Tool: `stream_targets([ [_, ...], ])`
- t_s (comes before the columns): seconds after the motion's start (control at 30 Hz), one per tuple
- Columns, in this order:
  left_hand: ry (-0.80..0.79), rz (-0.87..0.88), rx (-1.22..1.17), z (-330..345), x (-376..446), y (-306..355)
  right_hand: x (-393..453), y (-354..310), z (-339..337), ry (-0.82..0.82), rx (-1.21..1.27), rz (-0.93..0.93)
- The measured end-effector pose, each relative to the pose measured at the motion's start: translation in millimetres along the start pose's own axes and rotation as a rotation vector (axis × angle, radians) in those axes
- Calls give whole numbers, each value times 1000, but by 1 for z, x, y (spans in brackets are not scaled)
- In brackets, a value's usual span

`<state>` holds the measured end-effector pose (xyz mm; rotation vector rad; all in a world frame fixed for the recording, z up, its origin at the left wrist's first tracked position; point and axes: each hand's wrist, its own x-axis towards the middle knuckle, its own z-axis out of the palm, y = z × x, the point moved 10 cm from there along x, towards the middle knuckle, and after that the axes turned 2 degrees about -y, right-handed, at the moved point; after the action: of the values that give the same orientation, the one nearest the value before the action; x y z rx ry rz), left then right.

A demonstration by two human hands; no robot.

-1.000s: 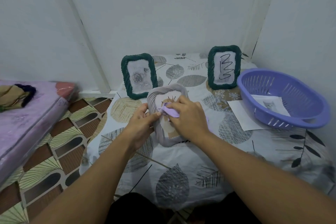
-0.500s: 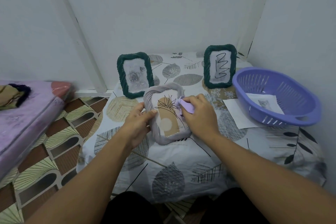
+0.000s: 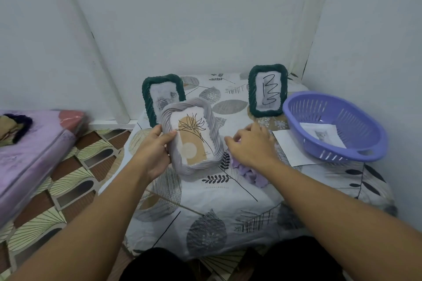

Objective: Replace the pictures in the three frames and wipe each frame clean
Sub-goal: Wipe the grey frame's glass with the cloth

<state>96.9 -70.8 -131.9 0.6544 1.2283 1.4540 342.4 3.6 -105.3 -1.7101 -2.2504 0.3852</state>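
The left hand (image 3: pixel 153 152) held the grey frame (image 3: pixel 191 136) by its left edge, thumb over the front rim and fingers curled behind it out of sight, so that grip was closed around the frame. The frame was tilted up off the bench (image 3: pixel 205 203), its lower edge near or on the cloth; contact could not be made out. Its picture (image 3: pixel 193 141), a line-drawn plant over a tan arch and pale circle, faced the camera. The right hand (image 3: pixel 252 147) lay palm down just right of the frame, fingers spread and loosely bent over a crumpled lilac cloth (image 3: pixel 252 174); most of the cloth was hidden under the palm and wrist, and whether the fingertips pinched it could not be told. Behind stood 2 dark green frames: the left green frame (image 3: pixel 159 96), partly covered by the grey frame, showed a faint rose picture, and the right green frame (image 3: pixel 267 90) showed a black squiggle. At the right sat a purple basket (image 3: pixel 338 143) with a small printed photo (image 3: pixel 322 134) inside, its subject too blurred to read. A white sheet (image 3: pixel 290 146) lay partly under the basket. At the left edge a pink mattress (image 3: pixel 34 143) was cut off.
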Motion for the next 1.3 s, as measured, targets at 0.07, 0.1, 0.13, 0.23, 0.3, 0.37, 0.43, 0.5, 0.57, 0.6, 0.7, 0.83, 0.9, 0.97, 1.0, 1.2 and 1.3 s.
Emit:
stream_targets([
  [0.07, -13, 2, -5, 6, -1, 3, 1, -13, -15, 117, 75, -49],
  [0.1, -24, 0, -4, 10, -2, 5, 2, -18, -21, 157, 147, -71],
  [0.13, -38, -4, -1, 15, -2, 7, 5, -21, -22, 154, 246, -75],
  [0.23, -73, -9, 8, 27, -4, 13, 16, -29, -3, -67, 679, -2],
  [0.3, -95, -8, 2, 35, -5, 16, 17, -31, 17, -236, 963, 109],
  [0.37, -118, -8, -5, 42, -6, 18, 16, -26, 32, -330, 1151, 235],
  [0.43, -150, -17, -5, 48, -7, 19, 18, -18, 41, -372, 1230, 340],
  [0.5, -172, -29, 9, 53, -8, 20, 18, -13, 42, -383, 1260, 387],
  [0.57, -182, -32, 18, 57, -6, 21, 18, -14, 39, -423, 1257, 379],
  [0.6, -183, -32, 18, 59, -5, 22, 18, -15, 36, -436, 1246, 363],
  [0.7, -185, -42, 15, 63, -1, 22, 20, -22, 25, -446, 1291, 305],
  [0.83, -209, -51, 33, 68, 5, 23, 30, -23, 15, -397, 1372, 274],
  [0.9, -235, -53, 54, 72, 7, 24, 35, -21, 17, -386, 1399, 279],
  [0.97, -254, -60, 84, 78, 8, 26, 37, -17, 19, -387, 1413, 306],
  [1.0, -263, -67, 92, 82, 8, 27, 40, -16, 19, -381, 1418, 316],
  [1.2, -265, -74, 113, 102, 31, 33, 66, 3, 16, -335, 1432, 359],
  [1.3, -234, -54, 113, 112, 52, 38, 84, 10, 14, -291, 1417, 441],
])
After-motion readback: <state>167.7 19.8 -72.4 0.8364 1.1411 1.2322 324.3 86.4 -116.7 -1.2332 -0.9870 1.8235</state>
